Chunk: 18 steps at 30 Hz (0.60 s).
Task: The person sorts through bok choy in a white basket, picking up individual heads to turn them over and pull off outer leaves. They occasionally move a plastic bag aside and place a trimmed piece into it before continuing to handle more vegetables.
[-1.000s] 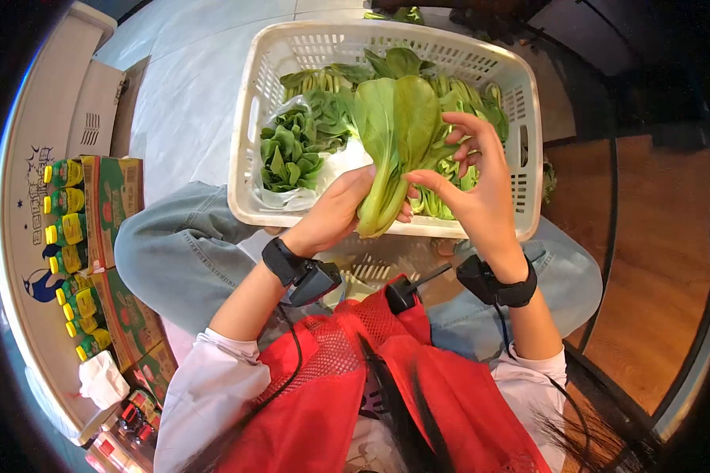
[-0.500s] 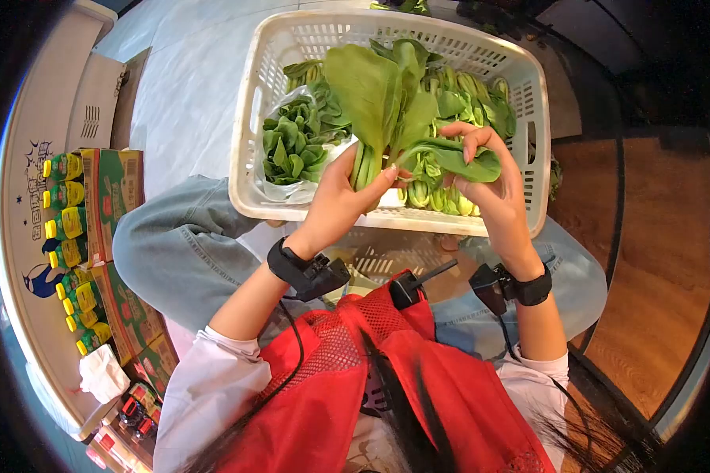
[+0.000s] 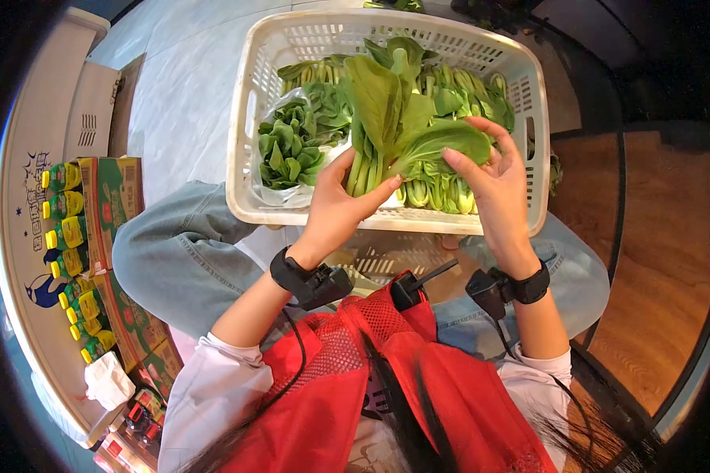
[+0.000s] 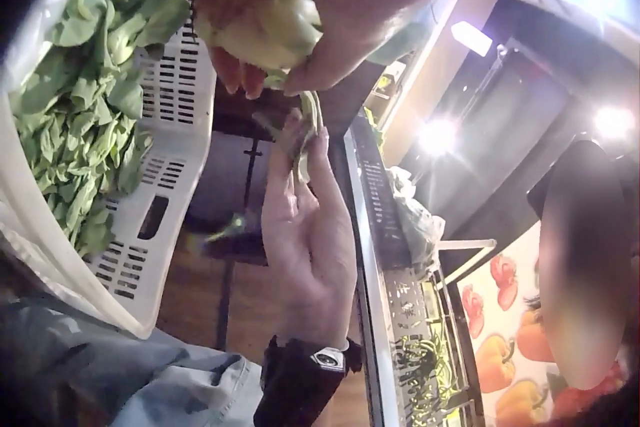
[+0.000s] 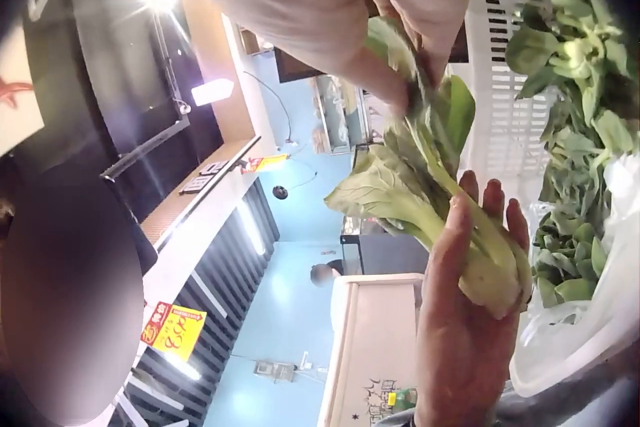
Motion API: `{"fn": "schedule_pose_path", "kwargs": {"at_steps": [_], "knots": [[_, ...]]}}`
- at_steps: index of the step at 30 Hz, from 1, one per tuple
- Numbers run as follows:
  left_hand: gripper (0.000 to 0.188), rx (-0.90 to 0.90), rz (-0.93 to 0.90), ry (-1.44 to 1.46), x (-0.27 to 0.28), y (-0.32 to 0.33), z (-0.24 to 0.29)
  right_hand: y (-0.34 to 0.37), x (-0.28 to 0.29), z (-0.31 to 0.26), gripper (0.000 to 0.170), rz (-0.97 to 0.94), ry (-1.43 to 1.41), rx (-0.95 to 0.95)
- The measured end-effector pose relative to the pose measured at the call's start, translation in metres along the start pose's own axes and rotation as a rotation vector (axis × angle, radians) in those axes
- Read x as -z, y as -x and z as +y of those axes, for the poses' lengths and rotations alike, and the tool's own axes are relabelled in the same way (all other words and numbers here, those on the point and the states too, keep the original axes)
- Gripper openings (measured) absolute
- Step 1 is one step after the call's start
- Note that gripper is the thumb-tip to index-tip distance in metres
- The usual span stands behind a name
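Observation:
A leafy bok choy (image 3: 377, 110) is held up over the near part of a white crate, its leaves pointing away from the person. My left hand (image 3: 333, 211) grips it round the pale stalks, with the thumb across the near side. In the right wrist view its thick white base (image 5: 490, 282) rests in the left palm (image 5: 455, 332). My right hand (image 3: 498, 193) pinches one outer leaf (image 3: 446, 144) between thumb and fingers, and that leaf is bent out to the right of the head. The left wrist view shows the right fingers on a thin green piece.
The white slotted crate (image 3: 241, 150) stands before the person's crossed legs. Inside lie more bok choy (image 3: 465, 91) and dark greens (image 3: 288, 150) in a clear plastic bag (image 3: 296, 193). Yellow-capped bottles (image 3: 67, 205) and cartons (image 3: 118, 201) line the left side.
The left hand has shifted its grip round the stalks, and the bok choy's leaves tipped away. My right hand, beside the leaves earlier, has taken one leaf, folded half a second ago and now stretched out.

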State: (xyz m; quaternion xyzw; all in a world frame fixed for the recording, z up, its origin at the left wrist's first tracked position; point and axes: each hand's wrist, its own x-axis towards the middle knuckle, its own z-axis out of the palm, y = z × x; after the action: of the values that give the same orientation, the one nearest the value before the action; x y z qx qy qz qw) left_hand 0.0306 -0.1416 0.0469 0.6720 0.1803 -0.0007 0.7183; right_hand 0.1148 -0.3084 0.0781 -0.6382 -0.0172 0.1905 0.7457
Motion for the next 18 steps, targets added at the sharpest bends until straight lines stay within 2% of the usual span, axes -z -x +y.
{"fn": "schedule_pose_path", "kwargs": {"at_steps": [2, 5, 8, 10, 18], "knots": [[0.032, 0.022, -0.012, 0.007, -0.001, 0.000, -0.001, -0.003, 0.008, 0.001, 0.035, 0.021, 0.024, -0.100], [0.033, 0.077, -0.063, 0.024, 0.000, 0.000, -0.003, -0.007, 0.016, 0.005, 0.024, 0.028, -0.004, -0.089], [0.034, 0.125, -0.149, 0.151, 0.000, -0.001, -0.010, -0.005, 0.012, 0.001, 0.023, -0.006, -0.123, -0.085], [0.034, 0.132, -0.209, 0.304, -0.002, -0.002, -0.012, -0.005, 0.012, -0.001, 0.022, 0.004, -0.097, -0.072], [0.040, 0.152, -0.371, 0.524, 0.000, 0.000, -0.003, -0.001, 0.006, -0.008, 0.023, 0.015, -0.024, -0.034]]}}
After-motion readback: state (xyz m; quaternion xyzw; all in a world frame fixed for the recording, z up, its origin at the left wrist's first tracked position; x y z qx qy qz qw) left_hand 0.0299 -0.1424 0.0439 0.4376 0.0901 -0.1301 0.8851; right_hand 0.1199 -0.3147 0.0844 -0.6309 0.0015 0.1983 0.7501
